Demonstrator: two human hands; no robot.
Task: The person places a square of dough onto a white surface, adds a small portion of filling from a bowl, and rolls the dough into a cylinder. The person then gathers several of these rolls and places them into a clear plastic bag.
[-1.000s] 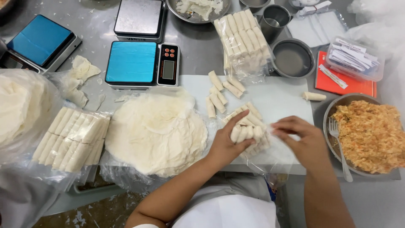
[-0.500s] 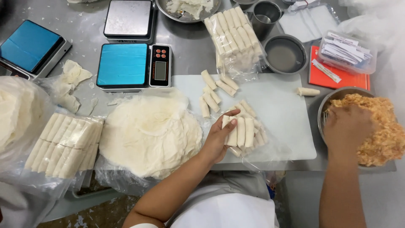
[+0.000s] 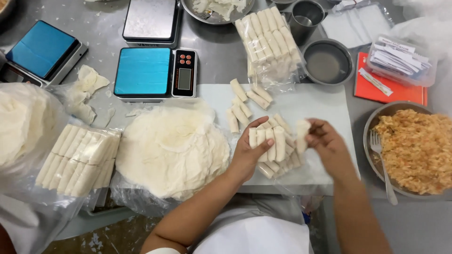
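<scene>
The left hand (image 3: pixel 248 153) has its grip closed around a row of pale spring rolls (image 3: pixel 267 143), held above the white cutting board (image 3: pixel 320 110). Just right of it, the right hand (image 3: pixel 327 143) pinches a single roll (image 3: pixel 301 133) against that row, with a bowl of orange filling (image 3: pixel 416 150) farther right on the bench (image 3: pixel 221 56).

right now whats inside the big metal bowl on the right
The metal bowl holds a heap of orange shredded filling and a fork at its left edge. The bowl's bottom is covered by the filling.

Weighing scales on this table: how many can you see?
3. A blue-topped scale sits centre-left, another blue-topped one at far left, and a steel-topped one at the top edge. More may lie outside the view.
</scene>
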